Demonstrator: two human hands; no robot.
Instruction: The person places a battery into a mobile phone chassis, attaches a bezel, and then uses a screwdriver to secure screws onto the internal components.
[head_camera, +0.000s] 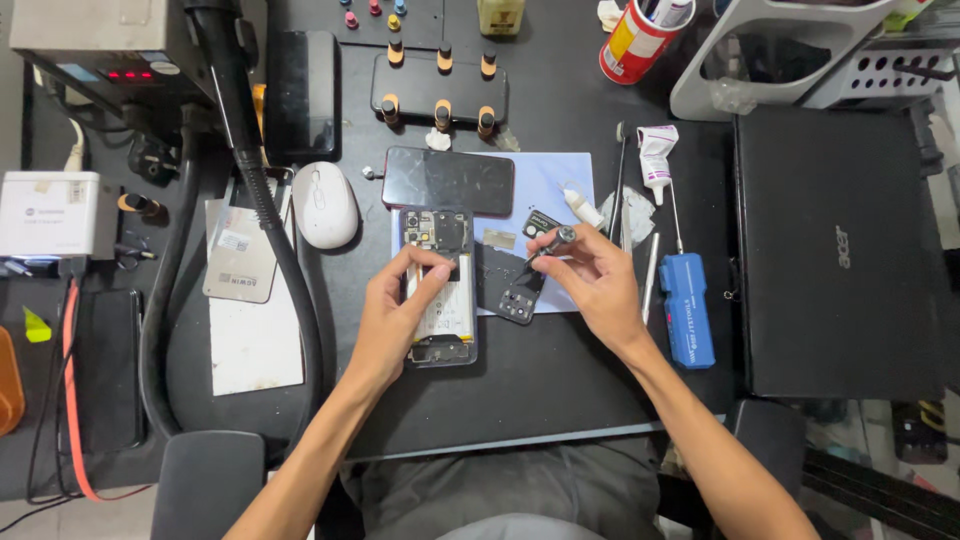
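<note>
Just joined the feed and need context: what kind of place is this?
Most likely a phone repair bench. An opened phone lies under the left hand, the right hand holds a small screwdriver, and a fume extraction hose bends over the dark worktop.

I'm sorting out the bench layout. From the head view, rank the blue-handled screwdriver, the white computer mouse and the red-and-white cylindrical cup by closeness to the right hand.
1. Blue-handled screwdriver: just right of the right hand.
2. Red-and-white cylindrical cup: far back, slightly right.
3. White computer mouse: far left, beyond the opened phone.
</note>
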